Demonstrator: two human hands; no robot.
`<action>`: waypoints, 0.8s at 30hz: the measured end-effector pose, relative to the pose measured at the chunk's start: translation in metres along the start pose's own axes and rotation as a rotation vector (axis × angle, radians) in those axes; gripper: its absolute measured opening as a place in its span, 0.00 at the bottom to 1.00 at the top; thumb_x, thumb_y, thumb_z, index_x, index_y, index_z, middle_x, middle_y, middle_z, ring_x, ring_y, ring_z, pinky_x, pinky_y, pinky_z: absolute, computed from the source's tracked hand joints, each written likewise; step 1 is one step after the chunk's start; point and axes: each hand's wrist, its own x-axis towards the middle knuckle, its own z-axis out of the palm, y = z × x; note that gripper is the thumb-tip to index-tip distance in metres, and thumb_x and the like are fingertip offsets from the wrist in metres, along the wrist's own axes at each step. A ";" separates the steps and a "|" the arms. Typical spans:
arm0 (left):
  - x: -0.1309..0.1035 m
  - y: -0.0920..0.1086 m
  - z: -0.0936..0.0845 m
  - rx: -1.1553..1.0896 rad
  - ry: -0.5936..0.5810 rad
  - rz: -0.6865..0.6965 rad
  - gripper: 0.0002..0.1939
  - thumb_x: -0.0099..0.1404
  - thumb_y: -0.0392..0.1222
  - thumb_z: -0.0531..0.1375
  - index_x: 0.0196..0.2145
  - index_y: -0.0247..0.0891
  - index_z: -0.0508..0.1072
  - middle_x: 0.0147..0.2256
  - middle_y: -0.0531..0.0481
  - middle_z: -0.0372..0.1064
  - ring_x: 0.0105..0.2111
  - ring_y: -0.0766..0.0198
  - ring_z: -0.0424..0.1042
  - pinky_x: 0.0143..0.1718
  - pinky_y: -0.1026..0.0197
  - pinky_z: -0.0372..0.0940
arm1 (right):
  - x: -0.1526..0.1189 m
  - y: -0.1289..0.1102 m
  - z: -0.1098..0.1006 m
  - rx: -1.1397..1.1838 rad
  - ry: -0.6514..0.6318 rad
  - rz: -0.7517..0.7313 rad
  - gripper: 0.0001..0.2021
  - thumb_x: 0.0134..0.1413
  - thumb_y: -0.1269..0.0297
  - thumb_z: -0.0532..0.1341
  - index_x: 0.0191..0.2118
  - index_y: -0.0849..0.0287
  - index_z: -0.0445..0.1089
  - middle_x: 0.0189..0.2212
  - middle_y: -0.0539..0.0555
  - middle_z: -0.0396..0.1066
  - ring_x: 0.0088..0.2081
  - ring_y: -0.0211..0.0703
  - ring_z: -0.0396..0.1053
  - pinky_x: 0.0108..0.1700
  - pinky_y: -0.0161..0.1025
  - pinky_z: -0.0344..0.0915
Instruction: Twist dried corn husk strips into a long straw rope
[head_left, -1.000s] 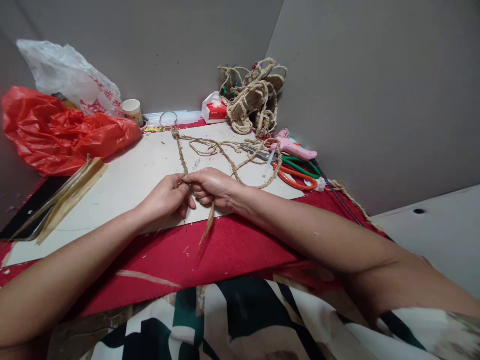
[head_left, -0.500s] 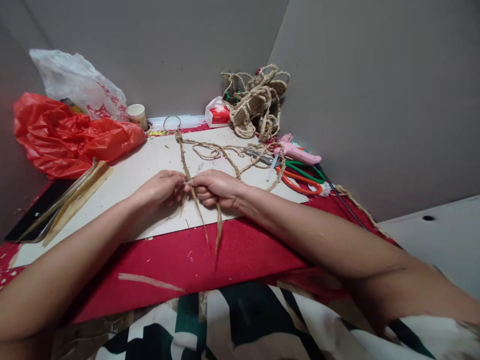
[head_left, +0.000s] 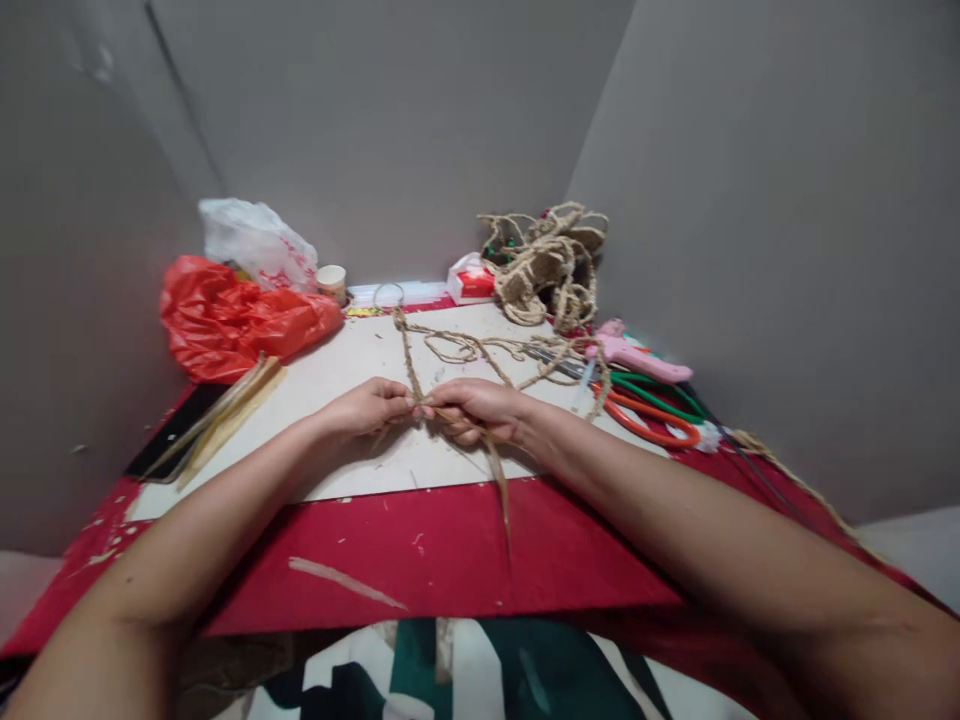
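Observation:
A braided plant-fibre cord (head_left: 409, 362) runs from a thin metal ring (head_left: 388, 296) down to where my two hands meet over the white board. At its near end my left hand (head_left: 369, 408) is closed, thumb and fingers pinching the braid. My right hand (head_left: 480, 408) touches it from the right, fingers curled around loose fibre strands. One brown strand (head_left: 500, 485) trails below the right hand over the red cloth. The exact crossing of strands between the fingertips is hidden.
The white board (head_left: 352, 470) lies on red cloth (head_left: 360, 550). Left are a red plastic bag (head_left: 240, 318), dried fibre strips (head_left: 232, 415) and a paper cup (head_left: 331, 283). Right are orange-handled scissors (head_left: 645, 425), a pink glue gun (head_left: 641, 358) and a heap of woven straw pieces (head_left: 544, 270).
The head view has shifted, so the table appears lower and further right. Both hands stay together at the braid's end. A thin strand that hung between the hands no longer hangs there.

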 end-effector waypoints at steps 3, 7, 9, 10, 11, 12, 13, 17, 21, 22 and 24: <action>-0.001 -0.001 -0.013 0.295 0.093 -0.016 0.10 0.60 0.43 0.55 0.27 0.34 0.72 0.17 0.57 0.55 0.15 0.74 0.51 0.17 0.68 0.49 | 0.002 0.000 0.002 0.020 0.031 0.009 0.11 0.56 0.73 0.49 0.24 0.62 0.59 0.11 0.40 0.42 0.13 0.27 0.33 0.13 0.26 0.37; -0.011 0.003 -0.046 0.512 0.361 -0.063 0.06 0.55 0.38 0.57 0.26 0.33 0.72 0.20 0.52 0.66 0.17 0.72 0.59 0.19 0.67 0.53 | 0.003 0.000 0.004 0.012 0.052 0.004 0.12 0.56 0.73 0.48 0.23 0.63 0.59 0.10 0.40 0.42 0.13 0.27 0.33 0.13 0.26 0.36; -0.022 0.006 -0.068 0.589 0.507 -0.083 0.07 0.56 0.38 0.56 0.30 0.34 0.72 0.24 0.50 0.71 0.18 0.70 0.63 0.20 0.67 0.55 | 0.004 0.001 0.004 -0.002 0.059 0.001 0.11 0.56 0.72 0.48 0.24 0.63 0.59 0.10 0.40 0.42 0.13 0.27 0.34 0.13 0.25 0.36; -0.029 0.007 -0.080 0.630 0.579 -0.095 0.08 0.56 0.38 0.55 0.32 0.34 0.72 0.26 0.49 0.72 0.19 0.69 0.65 0.21 0.67 0.56 | 0.005 0.002 0.003 -0.008 0.058 0.001 0.11 0.56 0.72 0.48 0.24 0.63 0.59 0.11 0.40 0.41 0.13 0.27 0.34 0.13 0.25 0.36; -0.037 0.007 -0.092 0.675 0.655 -0.111 0.08 0.57 0.39 0.55 0.31 0.34 0.71 0.28 0.48 0.73 0.21 0.68 0.66 0.23 0.67 0.57 | 0.006 0.002 0.002 -0.012 0.053 0.001 0.10 0.55 0.72 0.49 0.24 0.62 0.59 0.11 0.40 0.41 0.13 0.27 0.34 0.13 0.25 0.37; -0.045 0.006 -0.103 0.727 0.738 -0.136 0.07 0.56 0.39 0.55 0.30 0.34 0.71 0.28 0.47 0.73 0.24 0.66 0.67 0.24 0.66 0.57 | 0.008 0.003 0.002 -0.018 0.044 0.001 0.10 0.55 0.72 0.49 0.24 0.62 0.59 0.11 0.40 0.41 0.13 0.27 0.34 0.13 0.25 0.37; -0.053 0.005 -0.114 0.780 0.823 -0.168 0.07 0.55 0.39 0.55 0.29 0.34 0.71 0.29 0.47 0.73 0.27 0.64 0.69 0.26 0.66 0.58 | 0.009 0.003 0.001 -0.025 0.031 0.002 0.09 0.54 0.72 0.49 0.24 0.62 0.59 0.11 0.40 0.40 0.13 0.27 0.34 0.13 0.25 0.37; -0.080 -0.010 -0.144 0.905 1.003 -0.360 0.05 0.51 0.40 0.60 0.26 0.37 0.71 0.29 0.46 0.73 0.33 0.58 0.70 0.29 0.64 0.58 | 0.009 0.003 0.001 -0.059 0.000 -0.008 0.07 0.53 0.71 0.50 0.25 0.61 0.58 0.12 0.40 0.40 0.13 0.27 0.33 0.12 0.24 0.36; -0.085 -0.031 -0.151 0.911 1.003 -0.486 0.09 0.47 0.45 0.64 0.26 0.38 0.72 0.30 0.47 0.74 0.33 0.58 0.71 0.30 0.64 0.59 | 0.007 0.004 0.003 -0.090 0.010 -0.020 0.08 0.53 0.71 0.51 0.25 0.60 0.57 0.13 0.39 0.39 0.14 0.27 0.33 0.12 0.24 0.36; -0.084 -0.035 -0.150 0.906 0.988 -0.494 0.09 0.47 0.45 0.64 0.25 0.38 0.72 0.30 0.47 0.74 0.32 0.58 0.71 0.30 0.64 0.59 | 0.007 0.004 0.003 -0.098 0.007 -0.021 0.08 0.54 0.71 0.51 0.24 0.60 0.57 0.13 0.40 0.39 0.14 0.27 0.33 0.12 0.24 0.36; -0.081 -0.039 -0.149 0.900 0.963 -0.494 0.08 0.46 0.44 0.64 0.25 0.38 0.73 0.30 0.47 0.74 0.32 0.59 0.71 0.29 0.65 0.59 | 0.007 0.004 0.004 -0.114 -0.001 -0.019 0.08 0.54 0.71 0.50 0.24 0.60 0.56 0.13 0.40 0.39 0.14 0.27 0.34 0.13 0.25 0.35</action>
